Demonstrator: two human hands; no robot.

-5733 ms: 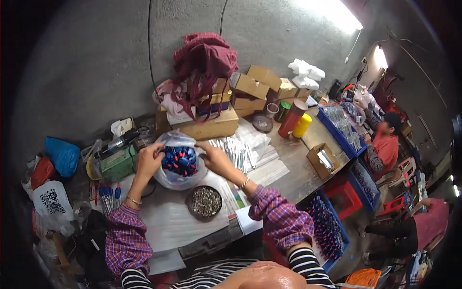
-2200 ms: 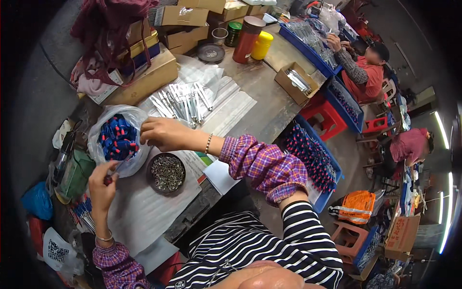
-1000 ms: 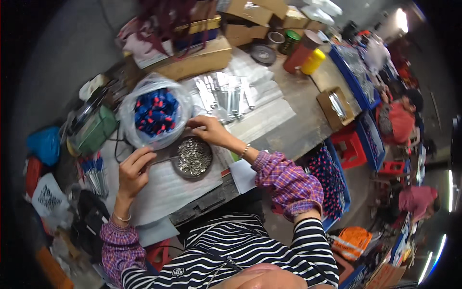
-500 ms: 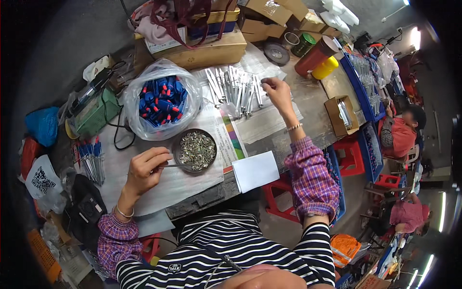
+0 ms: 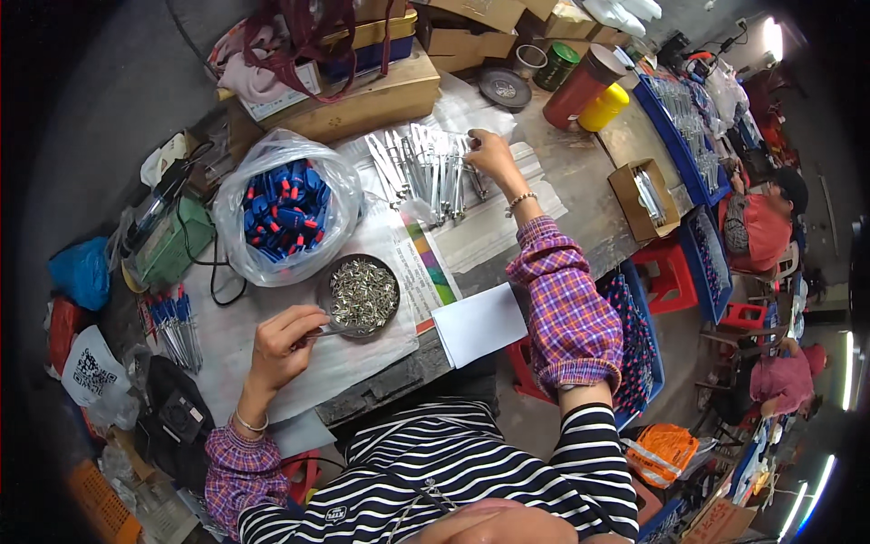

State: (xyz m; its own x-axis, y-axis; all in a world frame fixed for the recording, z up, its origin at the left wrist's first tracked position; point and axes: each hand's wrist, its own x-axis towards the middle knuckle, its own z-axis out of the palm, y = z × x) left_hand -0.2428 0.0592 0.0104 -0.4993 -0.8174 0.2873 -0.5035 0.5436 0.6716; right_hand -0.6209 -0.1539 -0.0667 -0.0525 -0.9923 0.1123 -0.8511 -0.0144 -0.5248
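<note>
My left hand [image 5: 288, 344] is closed in a pinch on a slim metal tool [image 5: 328, 333] that looks like tweezers. Its far end lies at the near-left rim of a round dark bowl [image 5: 396, 313] heaped with small silver and brass-coloured metal pieces [image 5: 362, 292]. Farther off, my right hand [image 5: 496, 156] pinches at the upper end of the outermost strip in a spread of long silver metal strips [image 5: 435, 177]; the exact grip is partly hidden by the fingers. Left of the strips, a clear plastic bag [image 5: 340, 222] stands full of blue and red plastic parts [image 5: 285, 210].
A folded white paper [image 5: 480, 325] lies at the table's front edge. Several blue-handled tools [image 5: 177, 335] are at left beside a green box [image 5: 177, 240]. At right are a small carton [image 5: 643, 201], a yellow container [image 5: 603, 109] and a red-brown canister [image 5: 584, 86]. Co-workers sit farther right.
The whole view has shifted slightly. My right hand has moved left, closer over the strips' upper ends. My left hand has come a little nearer to the bowl, still holding the tool.
</note>
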